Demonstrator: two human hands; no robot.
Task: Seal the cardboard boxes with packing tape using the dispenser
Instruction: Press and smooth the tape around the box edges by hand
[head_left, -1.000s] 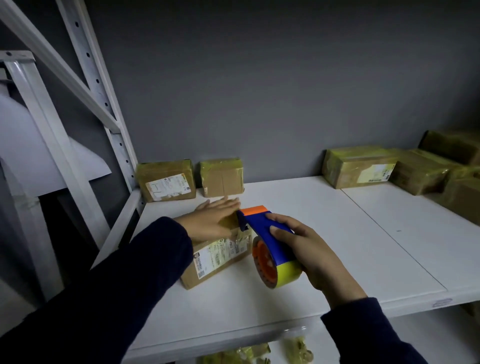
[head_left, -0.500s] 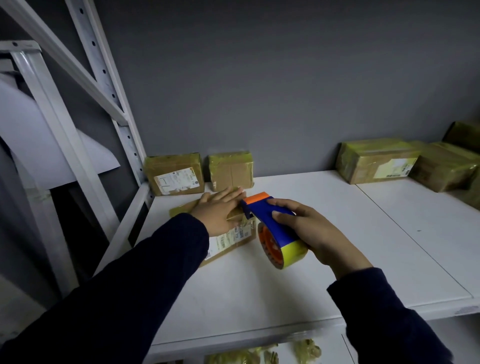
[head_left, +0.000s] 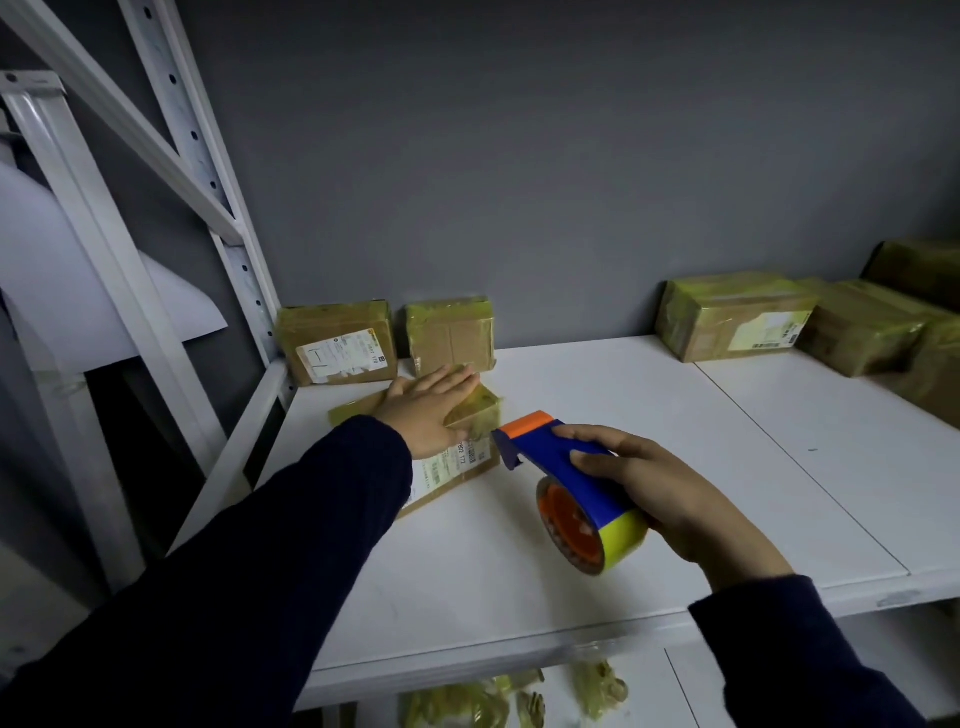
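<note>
The dispenser (head_left: 561, 467) gripped by the right hand (head_left: 670, 493) has a blue body, an orange tip ahead of the fingers and an orange hub below the grip. The tape roll (head_left: 621, 540) at the heel of the grip is yellow-green. The box (head_left: 480, 415) left of the grip, under the left hand (head_left: 431, 410), is brown cardboard with yellow-green tape and a white label printed black. The rear boxes (head_left: 337, 343) beyond the grip match it. The shelf (head_left: 623, 405) is white, the wall (head_left: 519, 182) dark grey and the sleeves (head_left: 311, 545) plain dark navy.

White shelf (head_left: 649, 441) against grey wall (head_left: 571, 156), perhaps crumpled yellowish scraps (head_left: 467, 701) below.
</note>
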